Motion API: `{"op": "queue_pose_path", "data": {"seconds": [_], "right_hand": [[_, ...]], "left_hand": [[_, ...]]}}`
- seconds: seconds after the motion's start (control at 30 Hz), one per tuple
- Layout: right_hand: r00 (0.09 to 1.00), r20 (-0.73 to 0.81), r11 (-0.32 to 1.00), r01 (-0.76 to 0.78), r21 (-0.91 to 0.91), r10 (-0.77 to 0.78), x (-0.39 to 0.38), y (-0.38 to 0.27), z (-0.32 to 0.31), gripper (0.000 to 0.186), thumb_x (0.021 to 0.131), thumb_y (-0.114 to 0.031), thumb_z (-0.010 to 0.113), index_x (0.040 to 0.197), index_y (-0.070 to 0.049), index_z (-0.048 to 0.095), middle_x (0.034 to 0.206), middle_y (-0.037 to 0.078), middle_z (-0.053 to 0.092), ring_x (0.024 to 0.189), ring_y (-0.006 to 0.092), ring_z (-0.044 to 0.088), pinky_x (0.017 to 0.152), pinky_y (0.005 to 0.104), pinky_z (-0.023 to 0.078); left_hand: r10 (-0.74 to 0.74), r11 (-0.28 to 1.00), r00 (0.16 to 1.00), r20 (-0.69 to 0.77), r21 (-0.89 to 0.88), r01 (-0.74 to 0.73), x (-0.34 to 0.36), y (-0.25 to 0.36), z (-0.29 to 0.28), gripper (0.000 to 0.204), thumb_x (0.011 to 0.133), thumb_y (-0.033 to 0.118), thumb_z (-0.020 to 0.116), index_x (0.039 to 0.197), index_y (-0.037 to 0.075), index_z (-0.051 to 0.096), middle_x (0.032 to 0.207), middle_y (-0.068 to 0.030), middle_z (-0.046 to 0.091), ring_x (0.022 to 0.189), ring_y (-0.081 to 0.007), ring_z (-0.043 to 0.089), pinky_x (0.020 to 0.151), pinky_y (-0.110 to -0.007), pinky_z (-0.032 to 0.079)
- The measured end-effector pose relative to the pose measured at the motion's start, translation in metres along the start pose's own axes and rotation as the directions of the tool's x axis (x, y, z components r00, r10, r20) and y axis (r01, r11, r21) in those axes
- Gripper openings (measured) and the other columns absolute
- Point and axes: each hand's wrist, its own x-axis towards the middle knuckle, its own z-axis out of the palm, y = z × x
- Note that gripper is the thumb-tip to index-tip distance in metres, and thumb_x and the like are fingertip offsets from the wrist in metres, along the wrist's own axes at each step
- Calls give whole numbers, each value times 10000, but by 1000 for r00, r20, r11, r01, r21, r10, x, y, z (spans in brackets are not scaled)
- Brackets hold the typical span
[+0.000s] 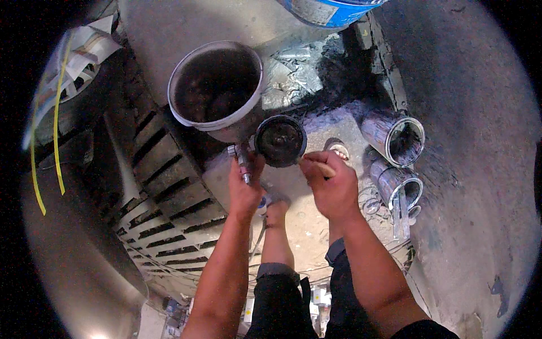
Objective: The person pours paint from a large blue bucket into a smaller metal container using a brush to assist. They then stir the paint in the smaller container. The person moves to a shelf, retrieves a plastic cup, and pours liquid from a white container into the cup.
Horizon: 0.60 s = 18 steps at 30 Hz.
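My left hand [244, 186] grips a silver spray gun [243, 158] just below a large white bucket [251, 107] with a dark inside. Beside the gun, a round black-coated cup [280, 140] faces upward; whether it is attached cannot be told. My right hand [330, 183] is closed around a pale, wooden-looking handle [320, 167] at the cup's lower right rim, its far end unclear. My bare legs and feet show below, between my forearms.
Two paint-smeared tins [383, 135] lie at the right, the lower with flat sticks in it. A blue pail [333, 17] is at the top. Dark slatted structures [164, 231], yellow strips [59, 152] and a curved metal surface [84, 254] are at left. Black-stained debris covers the middle back.
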Motion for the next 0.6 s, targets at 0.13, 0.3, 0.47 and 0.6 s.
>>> {"op": "queue_pose_path", "data": {"seconds": [0.13,0.3,0.47,0.6], "right_hand": [[976,59,917,216,-336,-209,-2,9,-20,176,839,-181,639,951,-44,626,837,155,671,755,291,672,682,362,518],[984,11,957,173,-231,-176,15,-12,-10,182,830,-182,608,945,-43,624,805,166,650,742,360,633,665,407,508],[911,113,848,411,-334,-397,-1,-3,-9,129,798,-113,587,904,-47,623,813,150,641,742,361,624,659,421,507],[952,-17,866,270,-420,-305,19,-14,-14,135,781,-131,615,891,-55,632,832,135,648,745,343,629,661,418,510]], "left_hand": [[60,989,998,22,131,-62,-1,4,-6,234,868,185,640,1034,74,518,875,6,576,784,-91,511,702,-264,425],[-23,988,1000,2,150,22,-1,9,0,250,862,197,647,1036,77,514,878,-4,581,786,-93,519,696,-273,437],[25,976,1000,6,216,-26,7,-5,-12,207,858,144,635,1017,78,520,884,-19,589,773,-102,527,689,-273,451],[-3,977,1000,17,215,-1,-3,21,3,166,866,103,611,1006,71,529,874,-22,587,770,-104,526,686,-261,445]]}}
